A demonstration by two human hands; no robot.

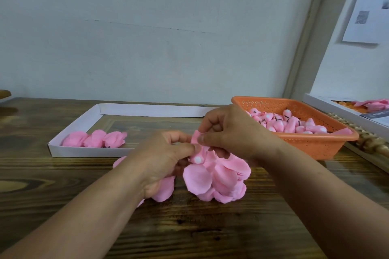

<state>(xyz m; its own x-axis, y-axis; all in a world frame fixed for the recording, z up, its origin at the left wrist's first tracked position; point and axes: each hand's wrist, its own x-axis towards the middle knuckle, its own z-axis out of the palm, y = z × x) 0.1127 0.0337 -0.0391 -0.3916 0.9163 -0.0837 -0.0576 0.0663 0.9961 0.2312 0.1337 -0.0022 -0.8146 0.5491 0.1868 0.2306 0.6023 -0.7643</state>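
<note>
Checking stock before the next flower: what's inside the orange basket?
A heap of pink buds with white tips and dark stems lies in the orange basket; the right hand hides its left end.

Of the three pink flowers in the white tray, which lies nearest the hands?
The rightmost flower, at the end of the row toward the left hand; the other two lie farther left.

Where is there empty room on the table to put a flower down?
Free: the white tray right of its three flowers, and the bare table on the near side of the petals. Crowded: around the left hand and right hand gripping those petals, and the orange basket full of buds.
</note>
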